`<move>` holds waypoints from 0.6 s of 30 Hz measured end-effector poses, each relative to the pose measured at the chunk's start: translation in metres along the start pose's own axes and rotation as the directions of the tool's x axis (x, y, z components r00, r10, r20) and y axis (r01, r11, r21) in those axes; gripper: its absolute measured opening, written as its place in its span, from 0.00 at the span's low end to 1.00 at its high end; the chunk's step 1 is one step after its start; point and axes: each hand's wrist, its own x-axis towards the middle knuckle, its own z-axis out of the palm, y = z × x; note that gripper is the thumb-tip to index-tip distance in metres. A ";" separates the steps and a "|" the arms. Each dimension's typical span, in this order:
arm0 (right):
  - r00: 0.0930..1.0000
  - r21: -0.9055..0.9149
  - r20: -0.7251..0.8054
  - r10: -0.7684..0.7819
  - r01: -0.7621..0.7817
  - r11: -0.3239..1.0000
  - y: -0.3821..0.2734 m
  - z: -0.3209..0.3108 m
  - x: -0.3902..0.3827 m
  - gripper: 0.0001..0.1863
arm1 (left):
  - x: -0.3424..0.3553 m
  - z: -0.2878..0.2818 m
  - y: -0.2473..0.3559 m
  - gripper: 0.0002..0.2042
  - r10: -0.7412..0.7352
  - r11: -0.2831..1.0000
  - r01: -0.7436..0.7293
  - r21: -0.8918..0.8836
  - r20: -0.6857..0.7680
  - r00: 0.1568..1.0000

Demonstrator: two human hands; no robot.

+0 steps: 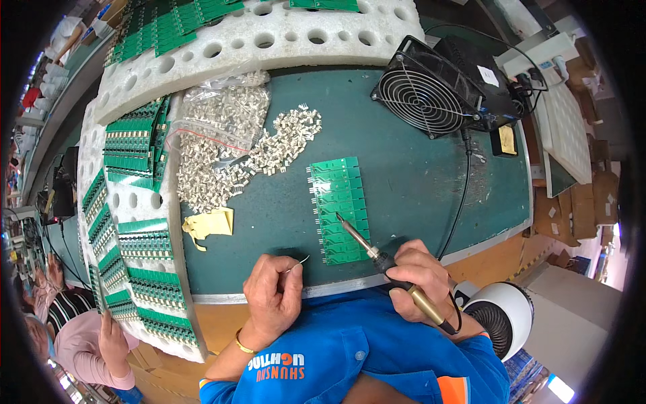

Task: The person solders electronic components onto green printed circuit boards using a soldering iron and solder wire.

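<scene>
A green circuit board panel (341, 215) lies flat on the dark green tabletop, with small white connectors along its left edge. My right hand (418, 279) grips a soldering iron (360, 241), whose tip is over the middle of the panel; whether it touches, I cannot tell. Left of the panel's lower end, my left hand (274, 296) pinches a thin piece of solder wire (304, 260) that sticks out toward the board. Up and to the left, a loose pile of small white connectors (289, 138) spills beside an open plastic bag (225, 108) of the same parts.
White foam trays (171, 236) holding several green boards (145, 239) line the left and far sides. A black fan (424, 94) stands at the far right, its cable (464, 202) running toward me. A crumpled yellow paper (208, 225) lies at left. Another person's hand (113, 340) reaches the left tray.
</scene>
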 end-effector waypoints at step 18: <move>0.984 0.198 -0.070 0.165 -0.148 0.969 0.007 -0.003 0.001 0.08 | 0.022 0.011 0.004 0.04 0.037 0.997 -0.035 0.074 -0.025 0.999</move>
